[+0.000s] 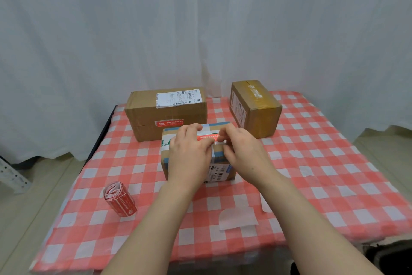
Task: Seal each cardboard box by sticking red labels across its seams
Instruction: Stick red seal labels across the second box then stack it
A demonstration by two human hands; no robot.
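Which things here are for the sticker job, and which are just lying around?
For the job: the left hand pressing and the right hand pinching the red label on the near box; the roll of labels; the big back box, already labelled; the right back box.

Just lying about: two white backing papers; the checked cloth; the curtain.
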